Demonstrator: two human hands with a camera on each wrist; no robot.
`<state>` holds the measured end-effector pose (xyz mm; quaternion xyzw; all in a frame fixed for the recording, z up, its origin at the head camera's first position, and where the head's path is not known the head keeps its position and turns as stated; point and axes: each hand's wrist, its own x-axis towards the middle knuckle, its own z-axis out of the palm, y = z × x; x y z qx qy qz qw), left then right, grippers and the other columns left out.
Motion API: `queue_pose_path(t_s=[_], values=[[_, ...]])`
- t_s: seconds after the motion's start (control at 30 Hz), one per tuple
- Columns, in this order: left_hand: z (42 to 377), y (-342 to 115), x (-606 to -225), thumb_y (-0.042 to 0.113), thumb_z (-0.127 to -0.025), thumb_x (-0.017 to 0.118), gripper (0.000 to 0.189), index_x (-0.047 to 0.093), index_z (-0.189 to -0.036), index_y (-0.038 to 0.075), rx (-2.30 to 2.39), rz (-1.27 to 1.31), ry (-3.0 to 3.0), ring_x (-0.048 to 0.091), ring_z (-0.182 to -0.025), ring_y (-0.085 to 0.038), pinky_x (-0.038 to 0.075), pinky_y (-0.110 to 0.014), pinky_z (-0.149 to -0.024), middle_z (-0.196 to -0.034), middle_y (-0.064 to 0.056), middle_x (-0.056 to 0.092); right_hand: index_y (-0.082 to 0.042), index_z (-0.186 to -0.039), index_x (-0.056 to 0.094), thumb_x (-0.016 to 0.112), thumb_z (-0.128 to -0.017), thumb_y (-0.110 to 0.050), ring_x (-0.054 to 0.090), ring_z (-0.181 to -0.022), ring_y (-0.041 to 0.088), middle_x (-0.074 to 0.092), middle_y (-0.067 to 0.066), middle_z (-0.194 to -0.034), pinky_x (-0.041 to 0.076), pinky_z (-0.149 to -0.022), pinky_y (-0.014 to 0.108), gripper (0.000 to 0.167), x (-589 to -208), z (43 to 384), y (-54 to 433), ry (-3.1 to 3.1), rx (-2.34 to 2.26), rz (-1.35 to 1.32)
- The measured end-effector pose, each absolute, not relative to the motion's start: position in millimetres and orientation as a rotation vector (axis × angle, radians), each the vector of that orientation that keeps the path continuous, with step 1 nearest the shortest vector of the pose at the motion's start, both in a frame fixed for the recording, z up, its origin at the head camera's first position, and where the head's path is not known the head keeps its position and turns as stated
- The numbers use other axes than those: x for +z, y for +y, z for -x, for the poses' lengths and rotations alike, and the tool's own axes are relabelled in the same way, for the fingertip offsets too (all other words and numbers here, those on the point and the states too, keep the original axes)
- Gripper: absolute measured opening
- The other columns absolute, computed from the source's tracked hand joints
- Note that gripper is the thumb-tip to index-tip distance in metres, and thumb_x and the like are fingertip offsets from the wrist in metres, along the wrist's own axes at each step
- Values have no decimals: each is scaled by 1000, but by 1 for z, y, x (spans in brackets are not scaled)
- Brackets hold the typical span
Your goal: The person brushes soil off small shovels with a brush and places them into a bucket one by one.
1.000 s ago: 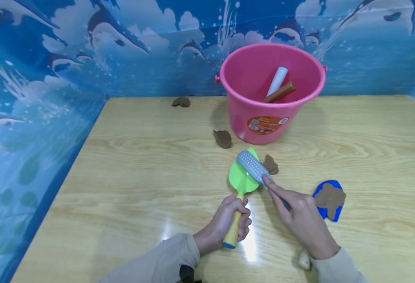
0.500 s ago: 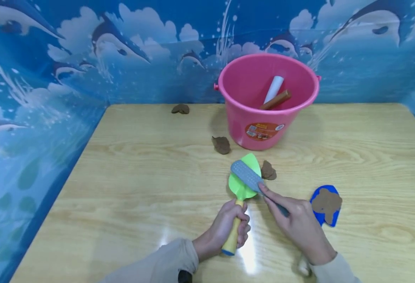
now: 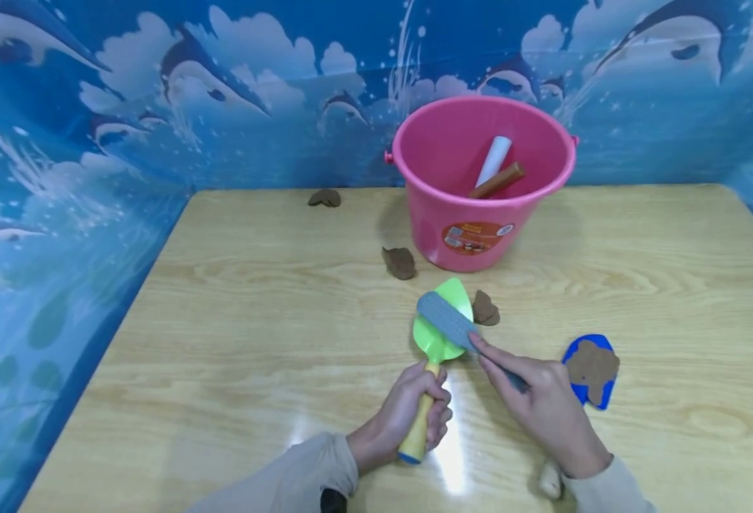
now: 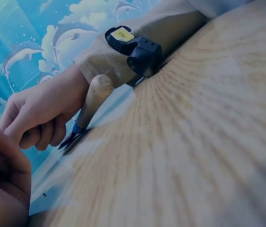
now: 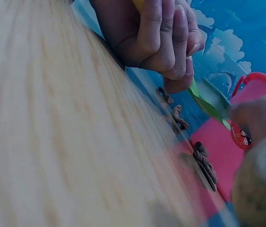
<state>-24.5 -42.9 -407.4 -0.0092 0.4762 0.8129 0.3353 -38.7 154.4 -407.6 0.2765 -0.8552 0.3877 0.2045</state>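
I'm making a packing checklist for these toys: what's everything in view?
Trowel: 1, green, yellow handle, centre
Spatula-like tool: 1, grey, across trowel blade
Bucket: 1, pink, back
White cylinder: 1, white, inside bucket
Brown stick: 1, brown, inside bucket
Clay-like lumps: 3, brown, on table
Shovel: 1, blue, cream handle, right
Clay-like slab: 1, brown, on shovel
Table: 1, wood-grain, underneath
Dolphin backdrop: blue, behind
Wrist devices: 2, black, wrists
Sleeves: 2, beige, arms
Left-hand grip: 1, bare, holding trowel
Right-hand grip: 1, bare, holding grey tool
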Motion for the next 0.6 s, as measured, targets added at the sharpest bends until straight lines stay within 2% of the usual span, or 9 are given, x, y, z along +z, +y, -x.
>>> queue_pose_path(t_s=[0.07,0.17,0.23,0.3,0.37,0.43,0.53,0.6], values=[[25,-44,-406,7,-82,39,7,35,-81,12,2122,29,1239,39,-35,-3,31,-16,-32,-43,11,40,-4,-117,69,70,-82,2,61,-62,3,69,11,-107,45,-50,10,35,-406,40,154,-2380,1050,-689],[23,-45,-405,6,-81,39,7,35,-81,12,2128,42,1230,39,-35,-3,30,-16,-32,-42,10,40,-1,-115,69,69,-83,1,50,-50,-4,69,15,-105,37,-43,8,32,-406,41,155,-2302,1066,-633],[23,-45,-405,6,-81,39,7,35,-81,12,2136,43,1216,39,-35,-3,30,-17,-31,-42,10,40,-1,-114,69,69,-84,-1,45,-49,-6,69,15,-104,36,-43,7,31,-406,40,157,-2255,1140,-667],[22,-45,-406,6,-81,38,7,36,-81,13,2137,28,1209,39,-35,-3,31,-16,-31,-42,10,40,-3,-113,71,71,-82,0,48,-54,-7,71,13,-102,39,-46,7,31,-408,39,158,-2222,1209,-759],[22,-44,-407,7,-82,38,7,36,-81,13,2131,11,1200,39,-35,-3,31,-16,-31,-42,11,40,-5,-112,72,72,-81,1,58,-66,-5,71,8,-103,46,-53,8,32,-408,38,160,-2237,1241,-828],[22,-43,-407,7,-82,39,7,35,-81,13,2121,-6,1200,39,-35,-3,32,-16,-31,-42,11,40,-8,-112,72,73,-79,2,59,-69,-4,71,6,-103,47,-55,9,35,-408,38,161,-2269,1220,-846],[22,-42,-407,7,-81,39,7,35,-81,13,2117,-2,1205,38,-35,-3,31,-16,-31,-41,11,40,-8,-112,72,73,-79,2,61,-68,-3,71,6,-103,46,-53,9,35,-406,39,163,-2303,1116,-758],[23,-42,-407,6,-81,39,7,35,-81,13,2122,2,1204,39,-35,-3,31,-16,-31,-41,11,40,-5,-112,71,72,-80,2,56,-57,-4,71,11,-101,41,-46,7,33,-405,40,164,-2292,1066,-696]])
